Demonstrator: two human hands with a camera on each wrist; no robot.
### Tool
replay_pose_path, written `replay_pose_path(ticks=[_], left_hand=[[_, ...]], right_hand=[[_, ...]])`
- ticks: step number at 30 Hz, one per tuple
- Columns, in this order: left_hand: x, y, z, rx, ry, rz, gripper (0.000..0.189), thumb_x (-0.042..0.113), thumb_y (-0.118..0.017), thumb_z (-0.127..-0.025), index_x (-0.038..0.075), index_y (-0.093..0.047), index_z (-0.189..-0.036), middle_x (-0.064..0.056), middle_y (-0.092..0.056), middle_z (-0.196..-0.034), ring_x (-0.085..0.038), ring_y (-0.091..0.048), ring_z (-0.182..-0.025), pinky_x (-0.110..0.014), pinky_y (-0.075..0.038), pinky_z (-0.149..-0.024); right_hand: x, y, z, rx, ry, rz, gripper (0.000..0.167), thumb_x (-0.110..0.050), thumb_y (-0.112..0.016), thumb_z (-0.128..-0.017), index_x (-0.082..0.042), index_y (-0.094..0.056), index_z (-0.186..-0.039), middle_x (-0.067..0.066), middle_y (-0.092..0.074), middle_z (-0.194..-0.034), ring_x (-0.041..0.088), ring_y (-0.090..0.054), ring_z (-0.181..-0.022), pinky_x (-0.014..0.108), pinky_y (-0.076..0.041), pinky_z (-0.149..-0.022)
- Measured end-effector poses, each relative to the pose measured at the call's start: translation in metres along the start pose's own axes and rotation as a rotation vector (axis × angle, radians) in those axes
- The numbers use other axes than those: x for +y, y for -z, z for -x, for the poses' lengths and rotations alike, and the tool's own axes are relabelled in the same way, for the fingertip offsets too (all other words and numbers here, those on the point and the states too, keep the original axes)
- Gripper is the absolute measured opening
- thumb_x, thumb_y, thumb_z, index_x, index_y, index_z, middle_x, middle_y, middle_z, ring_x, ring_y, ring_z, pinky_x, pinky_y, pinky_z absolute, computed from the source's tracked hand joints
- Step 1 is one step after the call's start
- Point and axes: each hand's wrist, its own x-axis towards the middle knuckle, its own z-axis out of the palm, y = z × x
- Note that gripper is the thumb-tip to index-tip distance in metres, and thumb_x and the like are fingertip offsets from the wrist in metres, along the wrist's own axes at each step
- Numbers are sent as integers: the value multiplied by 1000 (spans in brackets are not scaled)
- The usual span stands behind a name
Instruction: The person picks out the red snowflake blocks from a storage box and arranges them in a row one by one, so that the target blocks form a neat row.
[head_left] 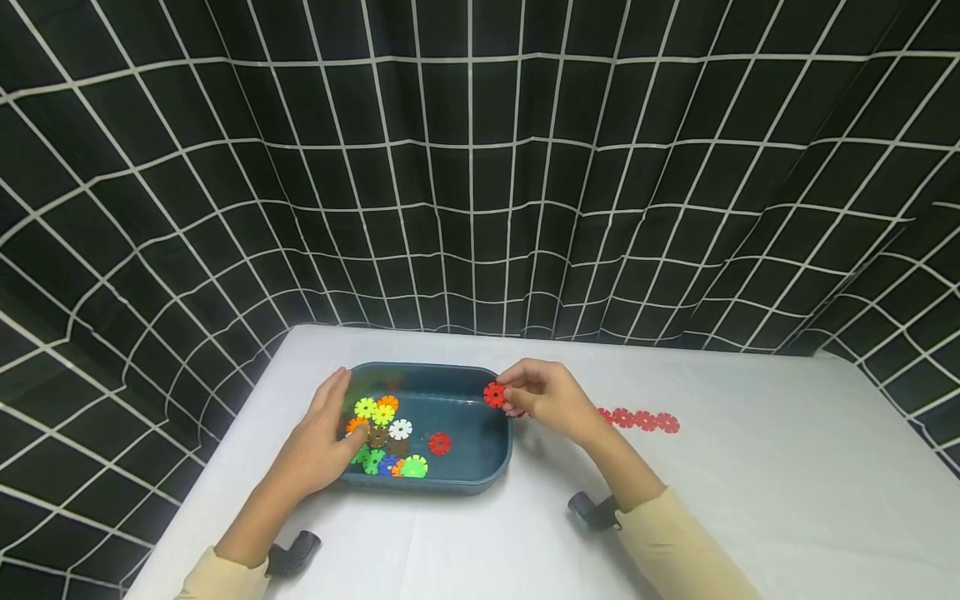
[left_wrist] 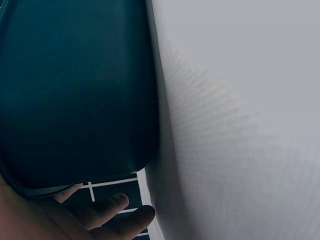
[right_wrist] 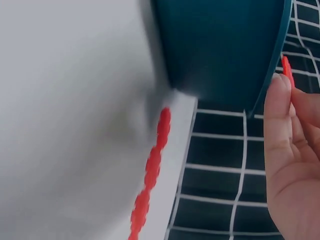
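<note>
A dark teal plastic basin stands on the white table with colourful notched plastic discs lying in its left half. My left hand holds the basin's left rim, thumb over the inside and fingers along the outer side. Over the basin's right rim, my right hand pinches a red notched disc between thumb and fingers. In the right wrist view only a thin edge of that red disc shows above the thumb. One loose red disc lies on the basin floor, apart from the others.
Right of the basin, a row of red discs lies on the white table, partly hidden behind my right hand. A black grid-patterned curtain hangs behind the table. Dark wrist devices sit under both forearms.
</note>
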Motion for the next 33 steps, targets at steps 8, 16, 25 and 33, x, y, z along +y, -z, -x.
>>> replay_pose_path(ticks=[8,16,25,33], left_hand=[[0,1,1,-2,4,3,82,18,-63,-90,0,-21,-158,-18,-17,-164,-47,-32,-141,-70,-33,-103],[0,1,0,-3,11,2,82,17,-63,-90,0,-21,-158,-17,-17,-164,-47,-33,-141,-70,-33,-102],[0,0,1,-7,16,5,82,18,-63,-90,1,-20,-158,-17,-16,-164,-47,-32,-142,-70,-33,-103],[1,0,0,-4,10,6,82,17,-63,-90,0,-20,-158,-18,-16,-164,-46,-31,-142,-69,-32,-104]], right_hand=[[12,19,6,60,-21,42,17,7,-64,-90,6,-70,-106,13,-72,-86,27,-71,-75,36,-60,-72],[28,38,11,109,-122,53,19,4,-65,-91,5,-69,-110,14,-72,-90,29,-72,-77,39,-60,-75],[47,66,17,151,-236,114,20,1,-65,-93,4,-67,-112,15,-71,-94,31,-72,-80,39,-60,-76],[52,87,31,158,-296,173,19,2,-62,-94,5,-65,-113,14,-71,-92,28,-71,-78,39,-60,-70]])
